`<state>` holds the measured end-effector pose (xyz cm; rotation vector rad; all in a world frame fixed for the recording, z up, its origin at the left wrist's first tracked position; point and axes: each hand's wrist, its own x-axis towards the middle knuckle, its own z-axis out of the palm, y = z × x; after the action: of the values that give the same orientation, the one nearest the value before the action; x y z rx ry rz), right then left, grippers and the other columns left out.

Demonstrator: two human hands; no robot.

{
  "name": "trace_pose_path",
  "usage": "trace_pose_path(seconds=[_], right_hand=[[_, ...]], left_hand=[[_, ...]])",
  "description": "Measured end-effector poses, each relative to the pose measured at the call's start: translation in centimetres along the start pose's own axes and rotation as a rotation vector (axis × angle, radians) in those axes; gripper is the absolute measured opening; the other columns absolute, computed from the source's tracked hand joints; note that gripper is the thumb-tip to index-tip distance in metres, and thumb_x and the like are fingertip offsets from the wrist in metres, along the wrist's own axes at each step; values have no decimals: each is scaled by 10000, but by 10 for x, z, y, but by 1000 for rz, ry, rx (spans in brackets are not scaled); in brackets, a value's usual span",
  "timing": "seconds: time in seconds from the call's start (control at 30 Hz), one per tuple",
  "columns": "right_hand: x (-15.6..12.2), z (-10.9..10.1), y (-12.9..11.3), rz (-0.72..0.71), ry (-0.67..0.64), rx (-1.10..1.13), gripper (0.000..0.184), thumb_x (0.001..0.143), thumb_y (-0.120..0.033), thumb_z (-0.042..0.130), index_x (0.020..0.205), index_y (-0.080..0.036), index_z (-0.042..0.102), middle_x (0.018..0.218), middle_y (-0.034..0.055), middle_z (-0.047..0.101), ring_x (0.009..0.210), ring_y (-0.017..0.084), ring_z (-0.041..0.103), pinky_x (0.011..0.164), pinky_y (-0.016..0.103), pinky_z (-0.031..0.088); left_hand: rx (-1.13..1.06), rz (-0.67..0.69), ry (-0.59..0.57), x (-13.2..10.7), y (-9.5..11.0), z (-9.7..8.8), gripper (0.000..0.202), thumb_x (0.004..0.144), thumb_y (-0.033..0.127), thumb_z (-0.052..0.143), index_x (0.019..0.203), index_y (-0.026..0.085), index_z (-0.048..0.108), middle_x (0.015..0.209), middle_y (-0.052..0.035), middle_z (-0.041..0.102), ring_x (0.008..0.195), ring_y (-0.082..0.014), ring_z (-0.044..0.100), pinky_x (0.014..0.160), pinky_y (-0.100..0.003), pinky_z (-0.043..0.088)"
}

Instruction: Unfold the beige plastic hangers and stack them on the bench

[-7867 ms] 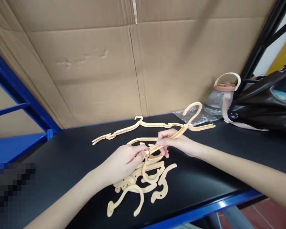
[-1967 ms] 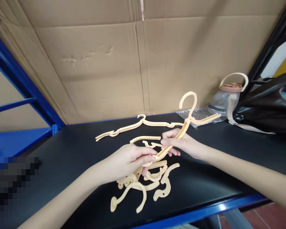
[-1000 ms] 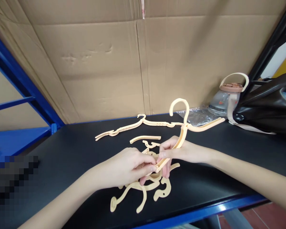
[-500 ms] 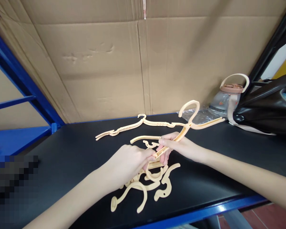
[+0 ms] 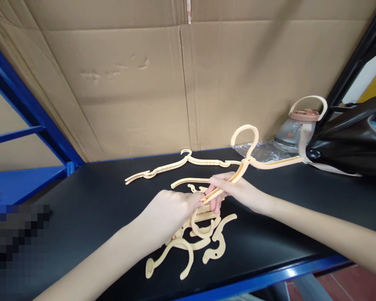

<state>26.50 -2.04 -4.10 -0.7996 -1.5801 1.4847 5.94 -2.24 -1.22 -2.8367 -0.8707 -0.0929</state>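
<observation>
A cream plastic clothes hanger (image 5: pixel 242 169) is held in the air, its hook up and one arm reaching out to the right. My right hand (image 5: pixel 238 190) is closed around its near arm. At that arm's lower end, my left hand (image 5: pixel 174 213) pinches with thumb and fingers; any small piece inside the pinch is hidden. Below the hands lies a pile of loose hanger parts, among them a hook piece (image 5: pixel 190 255) and a curved end piece (image 5: pixel 217 248). A straight arm piece (image 5: pixel 188 181) rests just behind my fingers.
A whole cream hanger (image 5: pixel 203 161) lies at the back of the black table (image 5: pixel 90 200). Clear plastic wrap (image 5: pixel 263 151) and a water bottle (image 5: pixel 290 136) with a strap are at the back right, beside a black bag (image 5: pixel 347 133). Cardboard (image 5: pixel 128 83) stands behind.
The held hanger has turned slightly: its hook has shifted left and up, and its far arm reaches further right. Both hands keep their grip in nearly the same place.
</observation>
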Motion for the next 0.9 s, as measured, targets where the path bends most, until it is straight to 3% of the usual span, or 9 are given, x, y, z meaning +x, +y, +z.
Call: trace_pose_path(seconds=[0.2, 0.4, 0.6, 0.77, 0.9], right_hand=[[0, 0, -2, 40, 13, 48, 435, 868, -507, 530, 820, -92, 654, 650, 90, 696, 534, 164, 660, 562, 283, 541], [-2, 0, -2, 40, 42, 97, 445, 885, -509, 509, 819, -98, 666, 650, 82, 691, 552, 145, 655, 582, 261, 543], [-2, 1, -5, 45, 61, 143, 438, 891, -502, 505, 815, -99, 658, 642, 78, 686, 539, 134, 641, 588, 259, 539], [-2, -1, -6, 45, 40, 123, 461, 890, -539, 481, 859, -112, 654, 663, 59, 680, 543, 121, 630, 604, 254, 521], [-2, -3, -6, 28, 24, 93, 490, 887, -578, 449, 903, -130, 648, 684, 46, 680, 560, 120, 632, 616, 251, 509]], left_hand=[[-3, -4, 53, 0, 0, 1, 162, 801, 32, 492, 803, 193, 506, 541, 73, 515, 415, -110, 457, 409, -220, 212], [-14, -37, 86, 1, 0, 4, 152, 809, 59, 492, 872, 194, 523, 591, 61, 577, 446, -110, 499, 424, -208, 222], [-30, -69, 110, 2, 0, 4, 151, 919, 194, 417, 963, 185, 561, 638, 27, 628, 472, -124, 531, 437, -214, 229], [-295, -229, 127, 2, 4, -1, 244, 936, 381, 408, 973, 227, 593, 594, 52, 591, 506, -128, 540, 491, -209, 297], [-497, -349, 153, 4, 7, -4, 198, 894, 406, 480, 967, 268, 601, 620, 69, 587, 548, -123, 545, 524, -204, 333]])
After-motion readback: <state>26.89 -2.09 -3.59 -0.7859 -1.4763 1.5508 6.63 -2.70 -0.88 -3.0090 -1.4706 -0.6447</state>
